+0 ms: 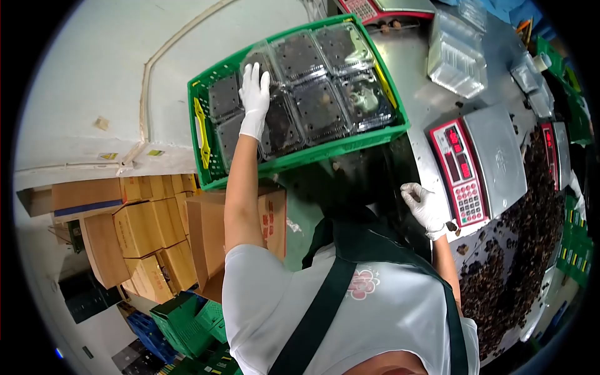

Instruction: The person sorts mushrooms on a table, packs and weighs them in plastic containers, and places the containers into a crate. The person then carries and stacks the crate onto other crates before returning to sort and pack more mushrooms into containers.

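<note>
A green crate [281, 160] holds several clear plastic boxes with dark contents, such as the box [320, 109] near its middle. My left hand [254, 100], in a white glove, lies over a clear box [265, 59] in the crate's left part, its fingers stretched out on the lid. At the right, beside the red and grey scale [500, 159], is my right hand [424, 207], also gloved. Its fingers are curled with thumb and forefinger near each other, and nothing shows between them. Red digits are lit on the scale.
Stacked clear containers [459, 56] stand on the metal table [406, 62]. A second scale [387, 7] is at the top edge, and another [556, 153] at the right. Dark loose pieces [512, 269] cover the table's right side. Cardboard boxes [147, 228] and green crates [178, 322] stand lower left.
</note>
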The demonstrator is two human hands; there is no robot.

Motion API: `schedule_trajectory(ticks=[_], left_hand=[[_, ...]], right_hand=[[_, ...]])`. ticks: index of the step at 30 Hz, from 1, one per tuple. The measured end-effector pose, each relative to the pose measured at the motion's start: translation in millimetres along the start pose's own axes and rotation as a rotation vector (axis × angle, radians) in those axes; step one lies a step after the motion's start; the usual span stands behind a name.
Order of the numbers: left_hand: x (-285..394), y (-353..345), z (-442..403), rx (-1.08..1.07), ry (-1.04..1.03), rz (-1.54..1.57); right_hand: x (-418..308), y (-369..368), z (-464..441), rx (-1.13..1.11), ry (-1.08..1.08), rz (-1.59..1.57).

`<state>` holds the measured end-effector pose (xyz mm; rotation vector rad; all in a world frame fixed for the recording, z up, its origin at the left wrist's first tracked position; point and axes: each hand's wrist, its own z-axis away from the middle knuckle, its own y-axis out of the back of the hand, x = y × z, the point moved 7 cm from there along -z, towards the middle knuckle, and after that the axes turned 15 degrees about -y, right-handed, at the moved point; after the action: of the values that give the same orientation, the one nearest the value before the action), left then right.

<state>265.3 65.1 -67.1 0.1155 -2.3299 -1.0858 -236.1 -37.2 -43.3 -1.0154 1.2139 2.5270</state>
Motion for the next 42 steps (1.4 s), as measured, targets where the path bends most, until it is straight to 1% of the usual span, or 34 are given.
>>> schedule_trajectory(ticks=[1,3,4,5,7,9,11,12,13,14,15,17,19,21,22,23,25,26,27,29,31,32,33,34,35,36,37,39,41,42], left_hand=[[4.2,-5.4,5.0,0.008,0.015,-0.025],[23.8,5.0,6.3,-0.01,-0.064,-0.12],[26.4,4.7,6.6,-0.071,-0.052,-0.222],[30.0,5.0,7.7,-0.076,-0.058,-0.219],[41.3,1.1,10.5,-0.103,-0.141,-0.2],[50.2,5.2,11.9,-0.102,-0.143,-0.212],[46.2,8.4,8.3,-0.166,-0.136,-0.292],[39.4,7.8,6.0,-0.208,-0.156,-0.413],[27.3,4.8,5.2,-0.279,-0.144,-0.433],[17.4,0.4,8.9,-0.385,-0.113,-0.5],[8.2,-4.2,11.9,-0.486,-0.081,-0.567],[-2.6,-5.0,13.5,-0.428,-0.035,-0.422],[-7.1,-6.1,11.3,-0.428,-0.073,-0.287],[-7.8,-2.3,9.6,-0.406,-0.08,-0.206],[-15.3,-0.4,9.4,-0.362,-0.045,-0.048],[-17.0,7.1,7.8,-0.311,-0.005,0.087],[-21.6,30.0,6.5,-0.058,-0.048,0.297],[-12.5,49.8,8.3,0.093,-0.025,0.433],[-11.1,68.5,13.4,0.189,-0.051,0.361],[-33.4,96.2,29.7,0.215,-0.008,0.013],[-64.6,129.6,49.8,0.234,0.01,-0.297],[-74.5,150.0,60.7,0.219,0.096,-0.451],[-88.3,165.5,72.6,0.202,0.155,-0.538],[-107.0,176.0,86.5,0.197,0.331,-0.471],[-129.2,178.3,104.1,0.165,0.531,-0.363],[-155.8,171.3,122.1,0.095,0.675,-0.148],[-167.7,159.2,137.1,0.158,0.769,0.216],[-177.2,157.1,146.4,0.233,0.854,0.457],[-165.4,158.6,135.4,0.208,0.881,0.508],[-159.7,156.5,131.8,0.192,0.901,0.556]], right_hand=[[7.8,-6.5,4.6,-0.011,-0.014,-0.065],[19.0,-15.2,17.0,0.022,0.0,-0.008],[22.0,-19.4,23.3,0.026,-0.004,-0.014],[26.0,-22.1,33.2,0.038,-0.001,-0.038],[42.7,-33.0,47.8,0.052,-0.007,-0.063],[71.3,-52.4,57.0,0.052,-0.042,-0.138],[78.0,-59.7,72.7,0.053,-0.066,-0.157],[87.4,-65.8,78.7,0.003,-0.142,-0.161],[95.9,-71.0,85.1,-0.045,-0.215,-0.165],[92.4,-68.4,92.2,0.03,-0.107,-0.181],[97.8,-70.0,95.4,0.06,-0.088,-0.165],[100.8,-70.4,99.5,0.066,-0.117,-0.164],[101.7,-71.0,97.5,0.088,-0.099,-0.169],[101.4,-73.4,90.0,0.019,-0.218,-0.216],[93.7,-69.1,84.8,0.066,-0.174,-0.177],[84.6,-65.6,78.8,0.05,-0.166,-0.143],[68.6,-55.9,63.4,0.081,-0.133,-0.146],[56.6,-47.3,56.7,0.104,-0.155,-0.167],[41.8,-36.8,47.4,0.13,-0.174,-0.19],[20.0,-19.8,21.7,0.198,-0.121,-0.25],[-4.6,4.0,-10.7,0.315,-0.14,-0.139],[-15.0,11.7,-31.0,0.34,-0.147,-0.258],[-24.2,18.1,-54.1,0.361,-0.153,-0.373],[-32.5,25.3,-81.5,0.409,-0.103,-0.356],[-43.6,31.5,-106.9,0.454,-0.055,-0.34],[-62.8,36.9,-128.2,0.469,-0.05,-0.292],[-81.0,41.3,-148.5,0.482,-0.047,-0.244],[-87.7,33.9,-204.5,0.356,-0.044,-0.264],[-99.9,23.8,-242.0,0.23,0.011,-0.441],[-103.2,18.0,-259.8,0.158,-0.018,-0.495]])
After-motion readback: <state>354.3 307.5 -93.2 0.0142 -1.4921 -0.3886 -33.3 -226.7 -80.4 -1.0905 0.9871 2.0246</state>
